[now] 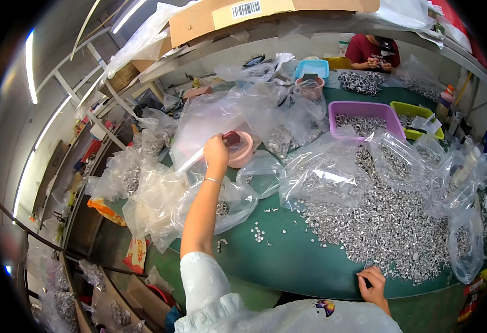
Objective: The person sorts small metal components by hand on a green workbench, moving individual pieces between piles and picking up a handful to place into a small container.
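We note a green table [288,261] bearing a heap of small silver metal rings [388,222]. Our left hand [216,152] grips the pink bowl [241,151] at its rim, among clear plastic bags [210,119]. Right hand [372,282] rests at the heap's near edge, fingers curled, possibly pinching a ring.

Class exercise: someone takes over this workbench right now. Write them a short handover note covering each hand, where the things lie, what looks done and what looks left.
Left hand: stretched out, gripping the pink bowl at its rim, among clear plastic bags.
Right hand: resting near the table's edge, fingertips on the big heap of small metal rings; whether it pinches any cannot be told.
Done: some bags and the purple tray already hold rings.
Left: most rings lie loose on the green tabletop.
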Tool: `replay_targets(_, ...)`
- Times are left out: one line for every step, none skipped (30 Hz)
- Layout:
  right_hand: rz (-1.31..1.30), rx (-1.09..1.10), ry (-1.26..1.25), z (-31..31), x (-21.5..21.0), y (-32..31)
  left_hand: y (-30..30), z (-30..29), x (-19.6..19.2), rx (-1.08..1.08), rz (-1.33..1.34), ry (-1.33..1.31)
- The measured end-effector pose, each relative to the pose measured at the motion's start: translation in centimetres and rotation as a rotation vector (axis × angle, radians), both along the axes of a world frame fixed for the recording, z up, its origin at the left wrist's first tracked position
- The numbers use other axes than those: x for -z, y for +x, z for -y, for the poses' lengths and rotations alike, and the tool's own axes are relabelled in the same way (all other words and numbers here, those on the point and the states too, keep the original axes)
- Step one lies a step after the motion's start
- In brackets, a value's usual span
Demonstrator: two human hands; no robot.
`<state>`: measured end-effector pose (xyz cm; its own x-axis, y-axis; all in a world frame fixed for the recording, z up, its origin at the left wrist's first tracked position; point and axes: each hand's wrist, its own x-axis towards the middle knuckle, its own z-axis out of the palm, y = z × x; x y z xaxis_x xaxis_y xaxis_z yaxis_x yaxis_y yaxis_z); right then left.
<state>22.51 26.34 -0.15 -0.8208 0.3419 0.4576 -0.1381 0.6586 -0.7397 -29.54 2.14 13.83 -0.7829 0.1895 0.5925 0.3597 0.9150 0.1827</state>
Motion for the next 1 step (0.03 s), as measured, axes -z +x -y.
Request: replay_targets(-0.004,-0.008,-0.001,-0.04,0.21,0.06,1.19,-0.15,-1.03,0.038,-0.045,0.015)
